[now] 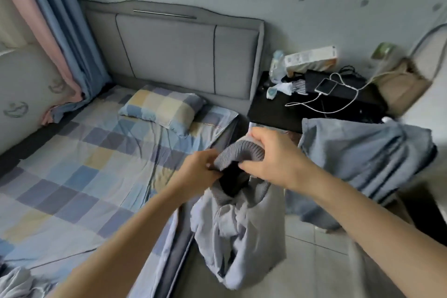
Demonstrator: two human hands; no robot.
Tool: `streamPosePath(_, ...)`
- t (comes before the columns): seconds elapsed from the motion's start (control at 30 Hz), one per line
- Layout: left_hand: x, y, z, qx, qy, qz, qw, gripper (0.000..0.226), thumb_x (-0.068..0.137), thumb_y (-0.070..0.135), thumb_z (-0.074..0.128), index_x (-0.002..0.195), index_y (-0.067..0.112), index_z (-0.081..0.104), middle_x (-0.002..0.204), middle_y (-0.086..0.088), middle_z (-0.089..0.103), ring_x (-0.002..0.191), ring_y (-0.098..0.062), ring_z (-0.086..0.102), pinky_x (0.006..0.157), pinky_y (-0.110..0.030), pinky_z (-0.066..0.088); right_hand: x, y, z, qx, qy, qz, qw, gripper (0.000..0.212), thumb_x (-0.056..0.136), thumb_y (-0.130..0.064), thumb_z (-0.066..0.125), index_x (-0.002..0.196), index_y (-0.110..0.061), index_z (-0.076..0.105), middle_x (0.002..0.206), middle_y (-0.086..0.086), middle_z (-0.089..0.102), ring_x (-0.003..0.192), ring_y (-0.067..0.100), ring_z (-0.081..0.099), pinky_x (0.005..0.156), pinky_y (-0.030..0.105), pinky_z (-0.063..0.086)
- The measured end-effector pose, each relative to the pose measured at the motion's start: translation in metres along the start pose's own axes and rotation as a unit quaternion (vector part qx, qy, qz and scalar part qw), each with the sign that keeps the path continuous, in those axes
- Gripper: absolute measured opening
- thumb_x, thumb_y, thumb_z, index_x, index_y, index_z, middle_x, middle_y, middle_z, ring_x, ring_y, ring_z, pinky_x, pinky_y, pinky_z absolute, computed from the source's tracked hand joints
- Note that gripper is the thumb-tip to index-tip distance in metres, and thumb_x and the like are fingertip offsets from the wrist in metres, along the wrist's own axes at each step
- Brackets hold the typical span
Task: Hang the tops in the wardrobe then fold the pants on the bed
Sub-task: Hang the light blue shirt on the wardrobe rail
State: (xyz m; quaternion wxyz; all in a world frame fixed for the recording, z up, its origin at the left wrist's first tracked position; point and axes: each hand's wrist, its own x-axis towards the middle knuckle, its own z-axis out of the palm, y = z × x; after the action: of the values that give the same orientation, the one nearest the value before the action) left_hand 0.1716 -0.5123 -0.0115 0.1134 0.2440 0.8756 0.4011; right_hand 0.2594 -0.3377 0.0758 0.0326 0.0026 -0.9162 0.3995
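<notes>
Gripping the ribbed grey waistband (238,153), the fingers of the left hand (200,168) pinch its 9 o'clock end while the right hand (273,156) curls over its 3 o'clock end. From this band the pale garment (239,237) hangs slack toward 6 o'clock, long axis vertical, just off the bed (79,152) edge. Both hands are level; the bed lies at 9 o'clock, nearer the left. A second grey garment (362,152) lies at 3 o'clock.
</notes>
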Motion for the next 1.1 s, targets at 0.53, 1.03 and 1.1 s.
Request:
streamPosePath(0.53,0.107,0.199,0.094,-0.399,-0.354,-0.022,0.846,0.033,0.078,0.026,0.070,0.098,0.001,0.075,0.104,-0.016,0.074,0.095,-0.024,0.072,0.072,-0.027,0.057,-0.117,0.171,-0.162,-0.244,0.280,0.326,0.870,0.008,0.089,-0.016,0.058,0.086,-0.009,0.056,0.077,0.009,0.059,0.076,0.032,0.059,0.056,0.032,0.037)
streamPosePath(1.03,0.231,0.303,0.259,0.150,-0.287,0.341,0.882,0.005,0.082,0.014,0.068,0.082,0.008,0.069,0.074,0.001,0.063,0.080,-0.025,0.061,0.069,-0.029,0.041,-0.154,0.162,-0.281,0.353,0.525,0.345,0.694,0.017,0.088,-0.016,0.061,0.076,-0.014,0.074,0.081,0.007,0.072,0.074,0.019,0.069,0.068,0.028,0.047)
streamPosePath(1.1,0.234,0.317,0.279,0.230,-0.300,0.385,0.842,0.016,0.087,0.016,0.061,0.076,0.005,0.063,0.076,-0.009,0.063,0.080,-0.029,0.060,0.068,-0.033,0.041,-0.159,0.156,-0.289,0.322,0.541,0.355,0.691,0.017,0.084,-0.017,0.066,0.071,-0.015,0.077,0.081,0.007,0.073,0.073,0.017,0.070,0.072,0.029,0.047)
